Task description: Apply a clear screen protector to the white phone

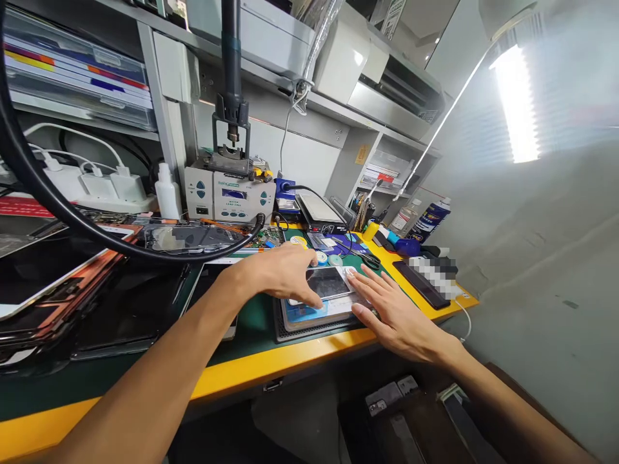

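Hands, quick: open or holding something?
Left hand: spread around the white-framed phone; grip unclear.
Right hand: open, fingertips at the phone's right end.

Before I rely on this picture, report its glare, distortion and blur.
Head view: the lamp burns out to white, washing the nearby wall; head view: the wide lens seemingly stretches the left forearm toward the corner; head view: the left hand and right hand look fairly sharp; head view: a pixelated patch hides detail beside the dark phone.

A black hose (159,255) bars the left; passage lies open between the forearms (178,361).
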`<state>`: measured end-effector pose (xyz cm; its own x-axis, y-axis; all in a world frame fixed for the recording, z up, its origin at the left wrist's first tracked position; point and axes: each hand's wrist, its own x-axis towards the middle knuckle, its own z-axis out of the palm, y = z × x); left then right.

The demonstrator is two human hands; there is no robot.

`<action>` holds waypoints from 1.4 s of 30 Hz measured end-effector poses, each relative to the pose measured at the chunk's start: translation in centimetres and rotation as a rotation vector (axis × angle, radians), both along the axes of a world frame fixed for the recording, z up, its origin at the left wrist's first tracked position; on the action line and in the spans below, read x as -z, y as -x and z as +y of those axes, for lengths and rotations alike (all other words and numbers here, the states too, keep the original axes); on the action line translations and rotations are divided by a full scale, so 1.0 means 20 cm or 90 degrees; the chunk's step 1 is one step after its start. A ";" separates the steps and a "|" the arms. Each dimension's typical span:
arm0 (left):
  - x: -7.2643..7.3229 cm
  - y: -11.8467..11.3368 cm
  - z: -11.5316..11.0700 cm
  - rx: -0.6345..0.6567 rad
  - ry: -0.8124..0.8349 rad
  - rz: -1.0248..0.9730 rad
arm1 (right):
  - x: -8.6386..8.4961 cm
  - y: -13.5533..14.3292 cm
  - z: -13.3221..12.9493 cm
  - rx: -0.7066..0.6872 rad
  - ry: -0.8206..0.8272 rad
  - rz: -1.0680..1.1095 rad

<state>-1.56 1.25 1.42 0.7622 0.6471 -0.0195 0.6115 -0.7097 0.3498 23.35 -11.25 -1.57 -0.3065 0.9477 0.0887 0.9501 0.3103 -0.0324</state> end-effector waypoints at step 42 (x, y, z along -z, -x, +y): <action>-0.04 0.00 -0.10 -0.052 -0.063 0.105 | 0.01 0.02 0.06 -0.030 0.003 0.013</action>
